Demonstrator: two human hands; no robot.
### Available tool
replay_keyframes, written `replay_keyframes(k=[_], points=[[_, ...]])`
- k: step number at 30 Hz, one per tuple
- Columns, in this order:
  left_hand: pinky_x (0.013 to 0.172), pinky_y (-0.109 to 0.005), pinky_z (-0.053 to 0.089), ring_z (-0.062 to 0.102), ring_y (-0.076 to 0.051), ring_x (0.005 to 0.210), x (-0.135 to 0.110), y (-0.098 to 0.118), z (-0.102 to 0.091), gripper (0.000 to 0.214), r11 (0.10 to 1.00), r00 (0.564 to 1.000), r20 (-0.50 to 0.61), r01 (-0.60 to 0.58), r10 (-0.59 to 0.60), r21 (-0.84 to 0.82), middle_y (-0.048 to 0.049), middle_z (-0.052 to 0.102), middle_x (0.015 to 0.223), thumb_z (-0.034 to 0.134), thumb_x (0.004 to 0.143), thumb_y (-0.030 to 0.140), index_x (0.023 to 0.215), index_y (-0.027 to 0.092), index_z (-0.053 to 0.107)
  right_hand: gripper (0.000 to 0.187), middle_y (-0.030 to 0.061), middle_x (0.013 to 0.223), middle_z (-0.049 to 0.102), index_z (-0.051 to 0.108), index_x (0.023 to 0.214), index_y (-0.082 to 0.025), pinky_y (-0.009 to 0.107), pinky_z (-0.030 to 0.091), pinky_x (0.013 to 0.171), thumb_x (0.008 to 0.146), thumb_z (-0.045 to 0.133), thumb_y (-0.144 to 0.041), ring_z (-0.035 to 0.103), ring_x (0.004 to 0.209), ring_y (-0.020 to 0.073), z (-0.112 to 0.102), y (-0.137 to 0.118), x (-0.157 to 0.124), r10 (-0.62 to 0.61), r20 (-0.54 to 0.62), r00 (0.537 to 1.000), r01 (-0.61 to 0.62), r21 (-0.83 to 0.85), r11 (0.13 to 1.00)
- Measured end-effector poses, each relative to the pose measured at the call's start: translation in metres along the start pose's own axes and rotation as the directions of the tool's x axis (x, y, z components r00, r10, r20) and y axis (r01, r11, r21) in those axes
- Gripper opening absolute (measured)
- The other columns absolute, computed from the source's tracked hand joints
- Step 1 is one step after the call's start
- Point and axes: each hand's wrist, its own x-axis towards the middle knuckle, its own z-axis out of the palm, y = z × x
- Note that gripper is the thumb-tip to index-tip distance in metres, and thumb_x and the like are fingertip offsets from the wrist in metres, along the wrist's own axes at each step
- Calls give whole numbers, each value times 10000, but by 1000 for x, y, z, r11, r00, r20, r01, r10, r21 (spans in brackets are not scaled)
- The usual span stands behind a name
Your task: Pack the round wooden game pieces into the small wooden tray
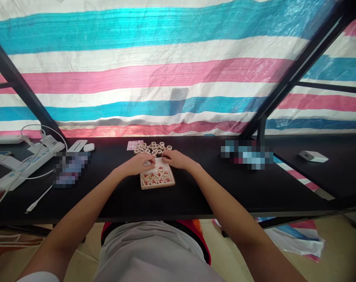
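Note:
A shallow, light-coloured box (158,187) sits near the middle of the black table. In its near part lie rows of round Chinese chess pieces (160,180) with red characters, and its far part shows a bare white bottom. Over the box's far left part, my left hand (139,163) has curved fingers, with thumb and fingertips apart and nothing visible between them. My right hand (178,159) is at the far right corner, its fingers bunched; whatever they hold is hidden. Just beyond both hands, a loose group of dark-marked chess pieces (153,148) lies on the table.
A pink-and-white sheet (132,145) lies beside the loose pieces. At left are a power strip (28,166) with white cables, a blurred item (71,169) and a white earbud case (89,147). Another blurred item (247,154) lies right. Behind hangs a striped tarp (154,74).

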Motion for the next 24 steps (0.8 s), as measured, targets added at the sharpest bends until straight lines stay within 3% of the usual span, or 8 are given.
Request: replay_keyframes(k=[3,7,13,24], points=[[785,-284,437,576,-179,858,-3,-11,-12,216,991,989,-83,116,-122,-68,-20,638,910,501,835,389,892,202,593,237,68,938,665,648,995,-167,231,385,674,881,470,-273,587,803,165,0,1,0,3,0,1000,-3,1,1000],[692,-280,435,561,-173,752,-9,-33,-25,280,953,954,-47,291,-296,-87,-1,617,789,509,806,470,848,199,564,236,73,968,666,648,1007,-173,236,392,690,887,470,-272,593,830,173,0,1,0,5,5,1000,-5,4,1000],[618,-265,412,544,-164,685,-13,-47,-34,313,931,944,24,328,-328,-162,1,601,728,535,767,499,787,187,538,238,76,972,668,651,1001,-172,240,400,696,887,467,-270,597,835,178,-1,-2,-1,8,3,1000,-8,13,1000],[575,-262,377,586,-196,689,-9,-49,-17,271,867,891,-78,453,-447,210,-30,642,751,468,804,460,719,209,524,227,72,969,666,648,1007,-177,233,396,689,888,474,-262,599,832,175,-1,-1,-1,15,11,1000,-15,-5,1000]])
